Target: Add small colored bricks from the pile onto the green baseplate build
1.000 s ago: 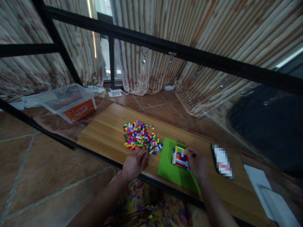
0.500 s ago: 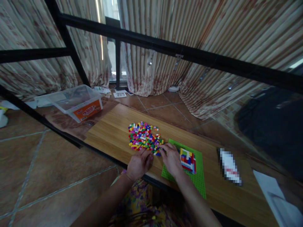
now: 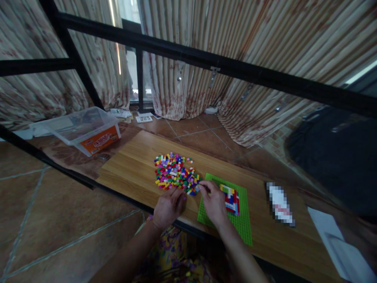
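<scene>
A loose pile of small coloured toy bricks (image 3: 175, 171) lies on the wooden table (image 3: 132, 161). My left hand (image 3: 169, 206) rests at the pile's near edge, its fingers curled together; what they hold, if anything, is hidden. My right hand (image 3: 213, 200) is at the pile's right edge, over the left side of a green baseplate (image 3: 243, 226). Its thumb and index finger are pinched together at the bricks, and anything between them is too small to make out. On the baseplate, just right of that hand, sits a layered block of coloured bricks (image 3: 231, 200).
A clear plastic bin (image 3: 85, 129) with an orange label stands on the floor at the left. A blurred-out packet or device (image 3: 279, 204) lies on the table's right part, with white sheets (image 3: 332, 236) beyond it. Black metal bars (image 3: 182, 51) cross in front of the curtains.
The view has shifted slightly, so everything sits a little further left. My right thumb and index finger have drawn closer together at the pile's edge. My left hand stays nearly in place.
</scene>
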A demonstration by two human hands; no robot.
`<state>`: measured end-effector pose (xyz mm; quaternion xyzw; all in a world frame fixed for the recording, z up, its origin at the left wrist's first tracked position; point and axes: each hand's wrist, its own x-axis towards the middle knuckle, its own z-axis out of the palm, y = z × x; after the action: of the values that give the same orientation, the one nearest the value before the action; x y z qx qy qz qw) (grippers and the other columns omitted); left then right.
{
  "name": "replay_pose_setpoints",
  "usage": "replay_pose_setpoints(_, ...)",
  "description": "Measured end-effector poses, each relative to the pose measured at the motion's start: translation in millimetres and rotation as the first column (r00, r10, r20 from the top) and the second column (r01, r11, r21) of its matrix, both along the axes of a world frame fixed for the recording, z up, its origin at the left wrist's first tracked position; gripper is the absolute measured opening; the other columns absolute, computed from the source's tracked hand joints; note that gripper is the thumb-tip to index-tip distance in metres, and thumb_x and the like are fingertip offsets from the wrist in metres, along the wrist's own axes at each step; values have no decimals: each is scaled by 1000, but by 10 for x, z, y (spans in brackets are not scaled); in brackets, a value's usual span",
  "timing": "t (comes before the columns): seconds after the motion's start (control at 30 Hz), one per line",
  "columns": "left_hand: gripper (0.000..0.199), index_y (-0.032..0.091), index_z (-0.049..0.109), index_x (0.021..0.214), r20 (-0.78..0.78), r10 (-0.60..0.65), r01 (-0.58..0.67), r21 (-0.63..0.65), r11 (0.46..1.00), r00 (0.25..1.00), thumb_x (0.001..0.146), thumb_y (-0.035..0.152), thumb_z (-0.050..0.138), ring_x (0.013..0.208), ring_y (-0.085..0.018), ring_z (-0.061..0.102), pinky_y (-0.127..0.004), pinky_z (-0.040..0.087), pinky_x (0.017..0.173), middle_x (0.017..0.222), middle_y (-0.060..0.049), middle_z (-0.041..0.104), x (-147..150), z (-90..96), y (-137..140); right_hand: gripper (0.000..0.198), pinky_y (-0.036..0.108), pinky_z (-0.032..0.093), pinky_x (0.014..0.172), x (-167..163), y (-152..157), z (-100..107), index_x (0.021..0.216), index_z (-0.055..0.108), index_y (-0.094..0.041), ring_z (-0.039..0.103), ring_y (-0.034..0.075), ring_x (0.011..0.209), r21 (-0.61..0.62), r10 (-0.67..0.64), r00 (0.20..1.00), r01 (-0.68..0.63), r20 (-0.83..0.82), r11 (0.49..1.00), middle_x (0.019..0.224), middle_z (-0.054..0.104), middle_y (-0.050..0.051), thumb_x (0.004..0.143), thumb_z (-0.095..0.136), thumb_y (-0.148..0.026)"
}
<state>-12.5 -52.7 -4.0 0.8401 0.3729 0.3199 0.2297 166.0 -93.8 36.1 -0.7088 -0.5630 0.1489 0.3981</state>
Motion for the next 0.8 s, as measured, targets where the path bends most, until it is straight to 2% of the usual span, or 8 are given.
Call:
replay_pose_setpoints(0.13, 15, 22, 60, 99, 21, -1, 1, -3, 1000, 1000, 95, 25, 46, 83, -17, 63, -28, 51, 73, 90, -5, 64, 0, -3, 8, 35, 35, 50, 82, 202, -264, 27, 101, 68, -20, 65, 22, 92, 27, -168, 971, 175, -168, 984, 100, 72, 9, 89, 51, -47)
replay_pose_setpoints(0.23, 14, 22, 60, 97, 25, 1, -1, 9, 1000, 1000, 94, 25, 47, 83, -17, 63, -27, 51, 74, 89, -4, 65, 5, 4, 13, 42, 37, 52, 81, 493, -471, 10, 106, 69, -18, 66, 23, 92, 16, -316, 922, 328, -224, 945, 107, 71, 11, 86, 51, -50)
replay_pose_setpoints(0.4, 14, 22, 60, 98, 21, 12, -12, 25, 1000, 1000, 94, 26, 48, 81, -16, 64, -27, 52, 73, 89, -3, 66, 8, 3, 18, 43, 41, 52, 79, 979, -652, -47, 99, 71, -14, 67, 27, 88, 15, -520, 848, 524, -102, 852, 97, 73, 14, 81, 54, -50)
replay_pose_setpoints(0.53, 14, 22, 60, 98, 24, 15, -16, 54, 998, 1000, 95, 26, 47, 81, -16, 65, -28, 52, 74, 90, -3, 68, 7, -2, 31, 43, 42, 52, 80, 1140, -615, -132, 96, 71, -14, 67, 27, 88, 18, -490, 864, 495, -115, 869, 95, 73, 14, 80, 54, -50)
replay_pose_setpoints(0.8, 15, 22, 60, 99, 36, 24, -27, 80, 996, 999, 94, 27, 47, 81, -17, 66, -28, 54, 73, 90, -4, 69, 11, -9, 47, 40, 43, 53, 85, 1136, -514, -278, 92, 72, -20, 68, 24, 90, -9, -405, 883, 415, -238, 910, 97, 74, 9, 79, 57, -54)
